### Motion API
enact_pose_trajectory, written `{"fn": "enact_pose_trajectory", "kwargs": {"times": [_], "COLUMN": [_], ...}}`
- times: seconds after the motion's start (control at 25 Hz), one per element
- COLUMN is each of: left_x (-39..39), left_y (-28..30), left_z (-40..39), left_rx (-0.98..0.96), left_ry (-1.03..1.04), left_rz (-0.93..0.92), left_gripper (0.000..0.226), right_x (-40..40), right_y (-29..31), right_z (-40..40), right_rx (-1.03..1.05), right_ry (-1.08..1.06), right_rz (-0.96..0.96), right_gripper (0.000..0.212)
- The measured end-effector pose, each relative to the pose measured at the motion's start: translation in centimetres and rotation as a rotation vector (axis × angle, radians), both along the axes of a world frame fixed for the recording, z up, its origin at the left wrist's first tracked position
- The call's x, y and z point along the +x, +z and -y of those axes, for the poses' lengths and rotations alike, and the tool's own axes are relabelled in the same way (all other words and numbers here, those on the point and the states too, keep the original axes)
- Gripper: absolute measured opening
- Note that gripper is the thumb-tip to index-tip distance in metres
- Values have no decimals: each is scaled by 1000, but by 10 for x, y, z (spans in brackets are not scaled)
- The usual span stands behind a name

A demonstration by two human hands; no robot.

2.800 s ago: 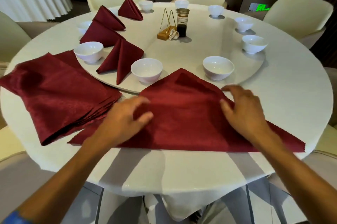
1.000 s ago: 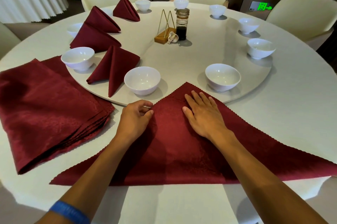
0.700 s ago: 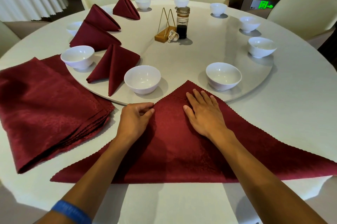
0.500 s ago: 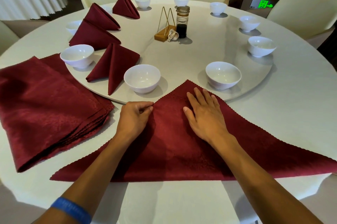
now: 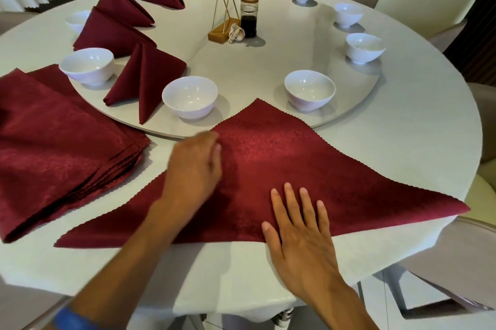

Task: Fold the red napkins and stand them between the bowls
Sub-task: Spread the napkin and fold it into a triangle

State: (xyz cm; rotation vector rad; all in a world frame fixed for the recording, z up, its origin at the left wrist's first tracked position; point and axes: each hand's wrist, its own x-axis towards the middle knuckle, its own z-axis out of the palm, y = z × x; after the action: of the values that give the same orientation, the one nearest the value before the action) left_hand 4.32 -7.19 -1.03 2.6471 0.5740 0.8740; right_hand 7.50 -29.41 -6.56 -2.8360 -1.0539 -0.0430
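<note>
Napkin (image 5: 281, 174) triangle points away, long edge running left-right; right hand (image 5: 300, 238) flat, left hand's (image 5: 193, 168) grip unclear.

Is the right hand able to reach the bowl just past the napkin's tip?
Probably yes. The right hand lies flat on the triangle napkin, and only flat cloth lies between it and that bowl.

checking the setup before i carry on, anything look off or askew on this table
Mostly tidy. One oddity: the flat triangular napkin has its right corner hanging past the table edge, and its tip overlaps the turntable rim. No spills or damage show.
</note>
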Motion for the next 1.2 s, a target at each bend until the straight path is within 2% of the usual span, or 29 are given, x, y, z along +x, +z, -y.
{"fn": "enact_pose_trajectory", "kwargs": {"times": [0.12, 0.24, 0.4, 0.56, 0.64, 0.68, 0.76, 0.84, 0.92, 1.12, 1.2], "left_x": [-39, -59, -59, -59, -59, -59, -59, -59, -59, -60, -60], "left_y": [-33, -65, -64, -62, -64, -63, -62, -60, -60, -61, -60], "left_z": [83, 106, 102, 104, 103, 104, 105, 105, 105, 105, 106], "left_rx": [131, 49, 135, 181, 191, 186, 192, 183, 178, 198, 198], "left_ry": [-230, -244, -235, -252, -244, -242, -241, -244, -241, -236, -236], "left_rz": [-197, -309, -324, -345, -346, -347, -345, -349, -361, -358, -362], "left_gripper": [45, 59, 54, 54, 54, 54, 54, 54, 53, 54, 54], "right_x": [-1, -1, 34, 126, 140, 135, 96, 42, 21, 101, 104], "right_y": [1, 3, 10, 25, 42, 45, 45, 28, 9, 12, 21], "right_z": [1, 1, 34, 139, 159, 151, 103, 57, 44, 121, 124], "right_rx": [12, -4, -38, -71, -76, -9, 127, 100, 41, -54, -71], "right_ry": [14, 38, 23, -262, -369, -360, -177, 28, 109, -161, -208], "right_rz": [-12, -40, -52, -121, -171, -147, -68, -29, 21, -71, 11], "right_gripper": [58, 59, 78, 87, 92, 91, 79, 68, 63, 80, 87]}}
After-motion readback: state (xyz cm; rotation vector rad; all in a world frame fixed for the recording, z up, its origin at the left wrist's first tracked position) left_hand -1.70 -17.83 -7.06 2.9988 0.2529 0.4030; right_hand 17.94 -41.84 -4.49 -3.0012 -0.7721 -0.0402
